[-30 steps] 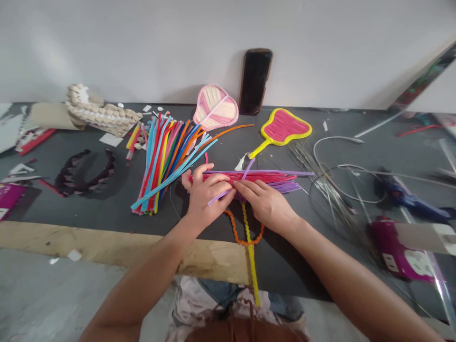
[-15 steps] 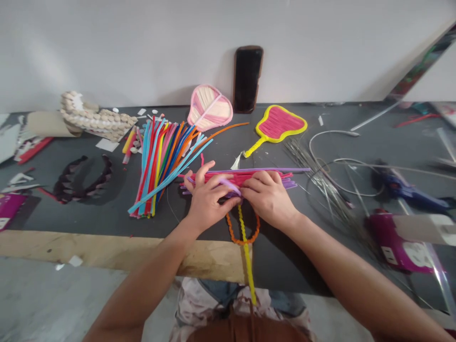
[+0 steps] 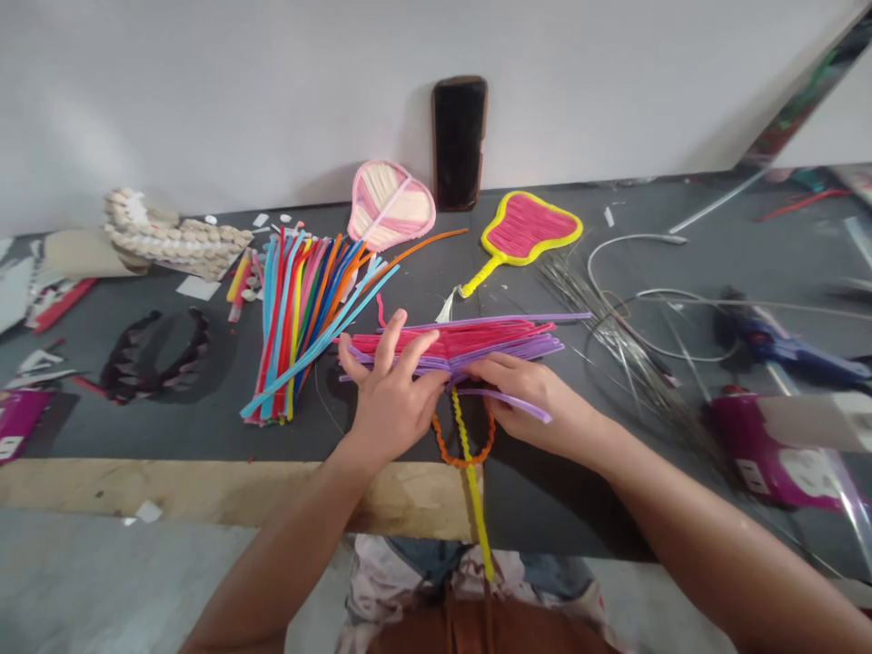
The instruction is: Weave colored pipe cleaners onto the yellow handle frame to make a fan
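Pink pipe cleaners (image 3: pixel 477 339) and purple pipe cleaners (image 3: pixel 508 350) lie crosswise in a bundle, drawn together at the middle. My left hand (image 3: pixel 390 395) grips the bundle's left half, thumb near the middle and some fingers raised and spread. On the right, my right hand (image 3: pixel 538 400) has its fingers curled at the purple strands; its fingertips are partly hidden. One loose purple end (image 3: pixel 521 404) sticks out across the back of that hand. Below the bundle hang a twisted yellow stem (image 3: pixel 477 509) and a twisted orange loop (image 3: pixel 446 451).
Multicoloured pipe cleaners (image 3: pixel 292 318) lie left of my hands. Behind are a pink heart-shaped fan (image 3: pixel 391 204), a yellow-edged fan (image 3: pixel 531 227) and a leaning phone (image 3: pixel 459 141). Thin wires (image 3: pixel 613 318) and a blue glue gun (image 3: pixel 783 350) lie right, a dark headband (image 3: pixel 129 354) left.
My right hand has moved slightly right and down. The purple strand that arched over the middle now points right, across my right hand. My left hand stays on the bundle.
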A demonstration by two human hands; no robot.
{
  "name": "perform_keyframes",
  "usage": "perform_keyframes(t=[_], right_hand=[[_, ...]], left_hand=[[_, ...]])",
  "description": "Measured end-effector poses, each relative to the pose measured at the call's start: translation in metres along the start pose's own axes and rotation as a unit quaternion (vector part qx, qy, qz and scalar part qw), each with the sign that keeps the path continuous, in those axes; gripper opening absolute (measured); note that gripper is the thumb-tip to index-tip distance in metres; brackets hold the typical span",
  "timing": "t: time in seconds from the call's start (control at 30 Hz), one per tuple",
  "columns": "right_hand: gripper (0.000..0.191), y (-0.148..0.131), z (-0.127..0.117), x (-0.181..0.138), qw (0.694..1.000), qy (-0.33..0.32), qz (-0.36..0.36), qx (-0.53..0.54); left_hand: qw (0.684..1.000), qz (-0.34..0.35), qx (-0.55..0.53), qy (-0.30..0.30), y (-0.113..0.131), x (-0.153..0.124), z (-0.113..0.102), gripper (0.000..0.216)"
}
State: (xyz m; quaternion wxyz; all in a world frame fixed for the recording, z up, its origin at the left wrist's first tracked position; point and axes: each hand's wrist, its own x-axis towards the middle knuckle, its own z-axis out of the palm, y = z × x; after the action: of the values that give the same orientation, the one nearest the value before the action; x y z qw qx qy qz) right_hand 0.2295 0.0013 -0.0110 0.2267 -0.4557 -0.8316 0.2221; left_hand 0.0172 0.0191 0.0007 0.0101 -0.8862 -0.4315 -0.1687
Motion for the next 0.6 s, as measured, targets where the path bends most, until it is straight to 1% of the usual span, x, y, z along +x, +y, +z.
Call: perform_keyframes(t=[0.07, 0.17, 0.2, 0.23, 0.3, 0.37, 0.4, 0.47, 0.6], right_hand=[[0.031, -0.001, -0.002, 0.0, 1.0, -0.002, 0.004, 0.018], [0.014, -0.003, 0.0, -0.001, 0.999, 0.008, 0.034, 0.036], [0.009, -0.003, 0.002, 0.0, 0.998, 0.014, 0.045, 0.042], [0.008, -0.004, 0.003, 0.0, 0.997, 0.023, 0.052, 0.046], [0.012, -0.004, 0.007, 0.001, 0.997, 0.045, 0.046, 0.045], [0.017, -0.004, 0.01, 0.002, 0.997, 0.066, 0.023, 0.028], [0.018, -0.003, 0.011, 0.002, 0.997, 0.074, 0.012, 0.016], [0.02, -0.003, 0.011, 0.003, 0.997, 0.082, -0.001, -0.008], [0.022, -0.003, 0.011, 0.003, 0.996, 0.076, -0.006, -0.048]], left_hand=[[0.999, -0.033, 0.01, 0.024, 0.003, -0.002, -0.004, 0.015], [0.991, -0.1, 0.009, 0.083, 0.004, -0.004, -0.009, 0.014], [0.99, -0.105, 0.006, 0.097, 0.004, -0.005, -0.009, 0.015], [0.99, -0.097, 0.0, 0.099, 0.003, -0.005, -0.007, 0.016], [0.996, -0.051, -0.029, 0.067, 0.002, -0.003, -0.001, 0.016], [0.997, -0.01, -0.072, 0.011, 0.0, 0.0, 0.007, 0.017], [0.996, -0.002, -0.09, -0.016, -0.001, 0.002, 0.011, 0.017], [0.992, -0.012, -0.113, -0.047, -0.003, 0.006, 0.017, 0.016], [0.988, -0.054, -0.128, -0.063, -0.007, 0.01, 0.021, 0.015]])
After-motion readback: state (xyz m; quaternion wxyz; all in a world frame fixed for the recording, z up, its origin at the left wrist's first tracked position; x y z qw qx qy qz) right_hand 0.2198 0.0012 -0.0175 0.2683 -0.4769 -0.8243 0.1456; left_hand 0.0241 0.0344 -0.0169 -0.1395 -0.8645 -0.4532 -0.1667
